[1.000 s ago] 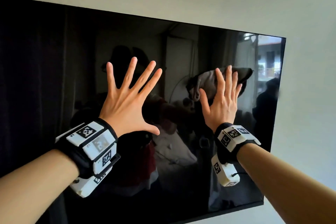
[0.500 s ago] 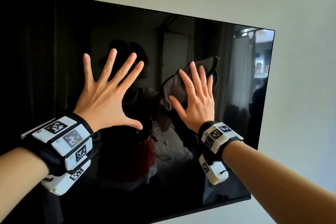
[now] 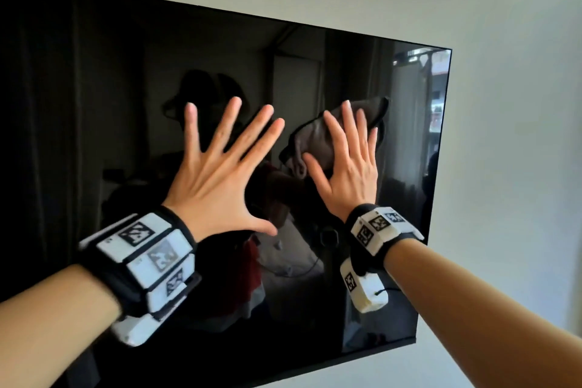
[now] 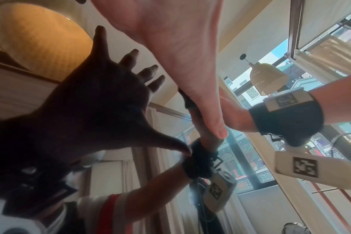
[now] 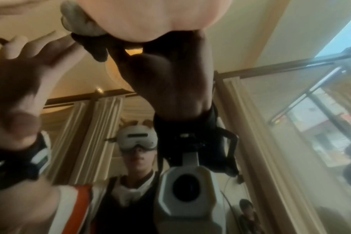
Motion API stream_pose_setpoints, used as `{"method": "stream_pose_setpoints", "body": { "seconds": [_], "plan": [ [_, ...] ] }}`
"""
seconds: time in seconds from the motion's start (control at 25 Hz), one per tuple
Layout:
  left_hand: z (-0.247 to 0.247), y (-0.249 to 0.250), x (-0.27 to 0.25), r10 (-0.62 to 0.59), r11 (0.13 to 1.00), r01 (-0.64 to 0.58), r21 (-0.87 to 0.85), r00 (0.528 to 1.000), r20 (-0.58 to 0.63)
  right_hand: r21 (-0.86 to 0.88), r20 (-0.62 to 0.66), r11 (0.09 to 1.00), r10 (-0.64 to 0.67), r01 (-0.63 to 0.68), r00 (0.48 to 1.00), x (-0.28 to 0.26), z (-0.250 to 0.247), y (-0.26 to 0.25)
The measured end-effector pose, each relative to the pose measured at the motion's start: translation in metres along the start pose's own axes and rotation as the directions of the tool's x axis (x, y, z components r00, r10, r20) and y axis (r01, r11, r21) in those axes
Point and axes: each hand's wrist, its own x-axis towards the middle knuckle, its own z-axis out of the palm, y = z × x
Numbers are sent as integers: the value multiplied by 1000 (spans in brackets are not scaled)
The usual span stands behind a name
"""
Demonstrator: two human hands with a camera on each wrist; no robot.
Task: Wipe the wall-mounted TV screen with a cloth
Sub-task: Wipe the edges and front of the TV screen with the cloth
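Here the right hand [image 3: 348, 167] presses the brown cloth [image 3: 318, 138] flat-fingered against the TV screen [image 3: 126, 88], nearer its right edge. Just beside it, the left hand [image 3: 217, 179] lies spread on bare glass, apart from the cloth.

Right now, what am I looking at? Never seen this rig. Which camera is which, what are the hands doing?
No robot here: a person wears three cameras. The head view looks forward at a dark wall-mounted TV screen. The two wrist views look along each hand at the glass, so most of what they show is the room reflected in it. The white blocks with black patterns strapped to both wrists are marker tags and the wrist cameras. The left hand is spread open against the screen and holds nothing. The right hand presses a dark cloth flat on the screen with straight fingers; there is no curled grip on it.
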Motion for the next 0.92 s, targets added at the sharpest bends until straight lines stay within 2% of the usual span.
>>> {"method": "stream_pose_setpoints", "body": {
  "seconds": [0.04,0.12,0.2,0.24,0.32,0.4,0.44,0.52,0.6,0.64,0.72,0.8,0.84,0.92],
  "plan": [
    [2,13,8,-5,1000,5,-15,1000,5,-4,-38,999,32,-32,999,9,-2,10],
    [7,29,18,-30,999,31,-33,999,28,31,-106,981,192,-190,976,13,-8,37],
    [12,31,21,-42,999,42,-11,998,40,45,-92,960,280,-277,956,-3,-11,53],
    [13,31,20,-45,999,45,5,998,39,24,-71,966,258,-257,963,-13,-10,52],
    [14,30,19,-50,998,49,32,998,34,-10,-25,992,129,-129,991,-19,-5,43],
    [14,30,19,-50,998,48,49,998,33,-13,-41,999,35,-36,999,-3,-4,44],
    [13,30,19,-50,997,48,56,998,30,-6,-80,998,57,-58,995,6,-5,51],
    [13,30,18,-48,996,47,72,999,23,43,-151,979,204,-200,967,13,-9,68],
    [12,29,17,-47,996,45,83,999,23,52,-151,961,276,-271,949,-3,-11,73],
    [11,29,17,-46,995,44,87,999,25,14,-122,973,230,-230,966,-14,-9,69],
    [8,29,17,-41,995,39,89,999,20,-54,-16,998,16,-16,1000,-26,-9,63],
    [6,27,16,-43,994,41,99,999,17,-90,44,981,-167,170,985,-15,-15,75],
    [4,28,16,-44,994,42,104,999,20,-111,57,972,-204,209,977,-9,-20,87],
    [3,29,16,-47,992,43,116,998,31,-114,51,975,-186,191,981,-9,-28,105]
  ]
}}
